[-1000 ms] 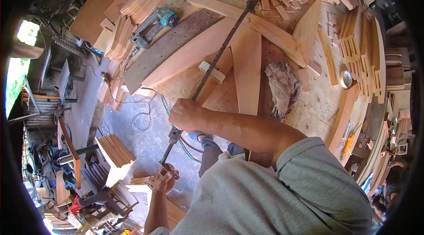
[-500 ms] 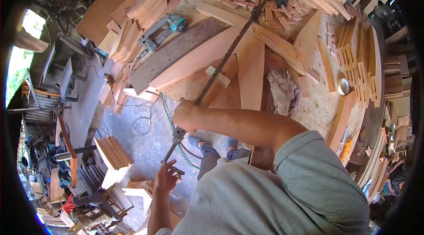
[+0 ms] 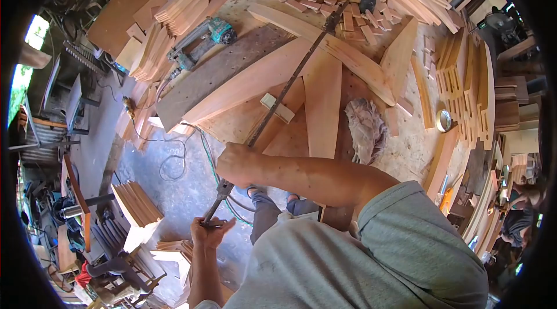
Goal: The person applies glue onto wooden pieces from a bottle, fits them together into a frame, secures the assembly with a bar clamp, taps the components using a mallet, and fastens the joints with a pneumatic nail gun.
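Observation:
A long dark bar clamp (image 3: 288,84) runs diagonally over wooden boards on the workbench. Its far jaw (image 3: 332,22) sits at the outer edge of a long wooden beam (image 3: 325,42). My right hand (image 3: 237,165) is closed around the bar near its close end. Below it, my left hand (image 3: 211,232) is at the clamp's screw handle (image 3: 213,225), the handle against its palm and some fingers stretched out. Under the bar lies a small pale wood block (image 3: 277,108). Tapered boards (image 3: 322,109) meet beneath the clamp.
A teal power drill (image 3: 220,31) rests on a dark plank (image 3: 226,71) to the left. A crumpled plastic bag (image 3: 366,129), a tape roll (image 3: 444,120) and a mallet (image 3: 367,0) are on the bench. Cut wood is stacked around, and a cable (image 3: 184,155) trails on the floor.
My left hand has turned at the screw handle, and its fingers now extend to the right. My right hand keeps its hold on the bar. The whole view has shifted slightly.

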Demonstrator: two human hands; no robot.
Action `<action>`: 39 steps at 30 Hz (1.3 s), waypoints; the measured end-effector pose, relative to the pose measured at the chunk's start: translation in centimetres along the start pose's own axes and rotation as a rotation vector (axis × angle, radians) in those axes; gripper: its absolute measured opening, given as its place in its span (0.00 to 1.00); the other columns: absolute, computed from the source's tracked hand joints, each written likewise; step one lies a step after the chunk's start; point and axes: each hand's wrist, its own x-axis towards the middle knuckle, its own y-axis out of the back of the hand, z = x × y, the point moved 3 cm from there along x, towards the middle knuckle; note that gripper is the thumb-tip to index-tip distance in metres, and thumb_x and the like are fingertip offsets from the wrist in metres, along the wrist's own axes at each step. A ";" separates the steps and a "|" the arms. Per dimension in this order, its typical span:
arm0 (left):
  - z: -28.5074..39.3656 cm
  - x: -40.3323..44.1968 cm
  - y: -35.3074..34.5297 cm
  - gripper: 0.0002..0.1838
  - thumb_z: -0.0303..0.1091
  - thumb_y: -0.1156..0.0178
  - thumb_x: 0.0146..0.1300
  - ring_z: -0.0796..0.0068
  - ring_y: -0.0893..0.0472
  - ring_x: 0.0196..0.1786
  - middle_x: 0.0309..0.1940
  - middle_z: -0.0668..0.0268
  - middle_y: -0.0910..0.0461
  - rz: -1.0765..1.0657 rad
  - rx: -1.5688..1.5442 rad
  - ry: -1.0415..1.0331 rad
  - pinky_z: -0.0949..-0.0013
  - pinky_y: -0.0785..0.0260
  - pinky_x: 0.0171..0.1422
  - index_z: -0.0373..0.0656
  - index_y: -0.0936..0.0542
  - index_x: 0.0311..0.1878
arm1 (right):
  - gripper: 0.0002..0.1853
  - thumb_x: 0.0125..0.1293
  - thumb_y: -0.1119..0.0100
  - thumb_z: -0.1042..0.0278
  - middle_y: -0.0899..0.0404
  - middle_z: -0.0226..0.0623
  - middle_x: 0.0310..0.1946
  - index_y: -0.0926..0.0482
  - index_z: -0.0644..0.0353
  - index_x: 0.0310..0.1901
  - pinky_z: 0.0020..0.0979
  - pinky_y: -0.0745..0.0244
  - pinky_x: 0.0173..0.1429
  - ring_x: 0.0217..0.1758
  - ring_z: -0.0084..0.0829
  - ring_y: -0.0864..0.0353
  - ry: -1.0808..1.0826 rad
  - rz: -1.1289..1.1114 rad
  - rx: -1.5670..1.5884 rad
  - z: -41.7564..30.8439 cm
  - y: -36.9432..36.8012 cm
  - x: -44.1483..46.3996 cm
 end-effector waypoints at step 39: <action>1.8 -3.0 -11.3 0.05 0.33 0.45 0.69 0.71 0.23 0.22 0.21 0.67 0.26 0.477 0.814 -0.960 0.71 0.33 0.29 0.43 0.25 0.40 | 0.10 0.45 0.28 0.66 0.14 0.41 0.26 0.11 0.57 0.32 0.41 0.20 0.32 0.24 0.38 0.19 0.000 -0.037 0.037 0.0 0.6 0.1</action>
